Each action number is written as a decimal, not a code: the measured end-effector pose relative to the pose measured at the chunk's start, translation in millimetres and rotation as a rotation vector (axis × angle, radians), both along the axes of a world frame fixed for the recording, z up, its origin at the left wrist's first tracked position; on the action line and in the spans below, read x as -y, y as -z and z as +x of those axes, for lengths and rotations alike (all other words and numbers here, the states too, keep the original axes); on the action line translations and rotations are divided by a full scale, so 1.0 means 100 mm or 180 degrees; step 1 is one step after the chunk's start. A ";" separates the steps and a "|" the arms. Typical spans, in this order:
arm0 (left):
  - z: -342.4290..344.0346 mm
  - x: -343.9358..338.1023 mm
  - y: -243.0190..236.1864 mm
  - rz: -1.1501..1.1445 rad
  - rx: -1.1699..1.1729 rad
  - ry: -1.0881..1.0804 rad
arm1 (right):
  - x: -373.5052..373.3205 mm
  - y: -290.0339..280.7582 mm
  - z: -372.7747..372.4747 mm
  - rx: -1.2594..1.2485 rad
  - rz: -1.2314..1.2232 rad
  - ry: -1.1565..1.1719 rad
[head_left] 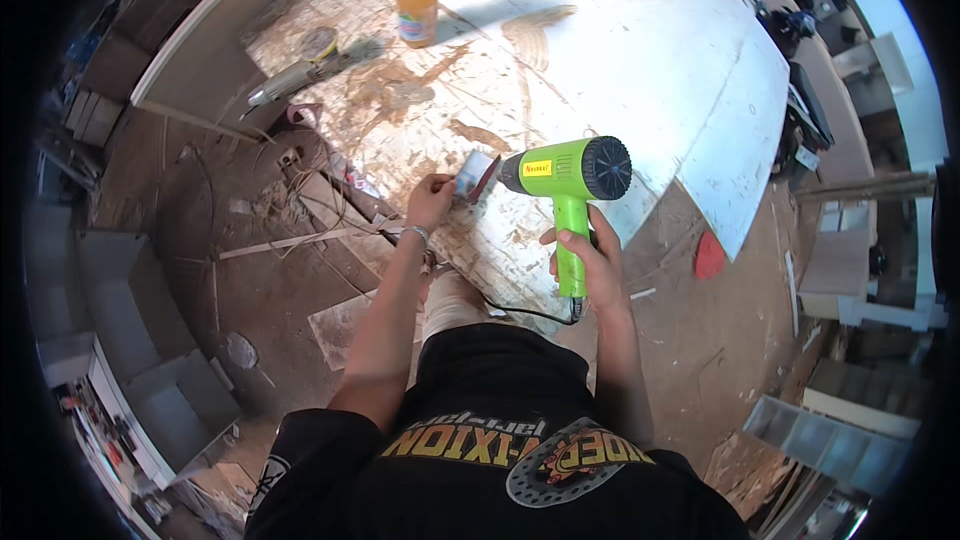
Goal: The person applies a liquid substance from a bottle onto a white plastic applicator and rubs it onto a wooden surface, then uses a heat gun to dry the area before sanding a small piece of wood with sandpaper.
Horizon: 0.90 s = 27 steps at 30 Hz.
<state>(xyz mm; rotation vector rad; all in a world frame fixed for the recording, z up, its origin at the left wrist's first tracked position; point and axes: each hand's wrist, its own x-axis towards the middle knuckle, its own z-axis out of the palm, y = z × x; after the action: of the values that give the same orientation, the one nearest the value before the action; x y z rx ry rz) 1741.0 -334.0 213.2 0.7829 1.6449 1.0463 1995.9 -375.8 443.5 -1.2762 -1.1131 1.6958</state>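
My right hand point(596, 260) is wrapped around the handle of a bright green heat gun point(560, 168) with a black rear cap. Its nozzle points left, toward a small flat pale-blue piece point(471, 171) near my left hand point(430, 202). Along the right side of that piece runs a dark red strip point(486, 180). The fingers of my left hand are pinched at the piece's left edge, over the worn worktable point(455, 100). From the foot of the handle a black cord point(520, 312) trails left.
A bottle of orange liquid point(416, 0) stands at the table's far side. Left of it lies an angle grinder point(295, 78). A white panel point(735, 140) covers the table's right part. Cables and wood scraps point(320, 205) litter the floor at left; a red piece point(709, 255) lies at right.
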 end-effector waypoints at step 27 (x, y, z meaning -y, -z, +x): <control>0.59 -0.02 -0.44 0.0531 -0.0383 0.0482 | -0.03 0.26 0.28 -0.0127 -0.0083 0.0520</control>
<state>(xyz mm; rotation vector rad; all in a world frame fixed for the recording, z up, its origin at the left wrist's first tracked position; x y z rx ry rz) 1799.6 -332.4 257.2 1.0822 1.5848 1.0548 2024.1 -373.1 417.6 -1.3070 -0.9400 1.6114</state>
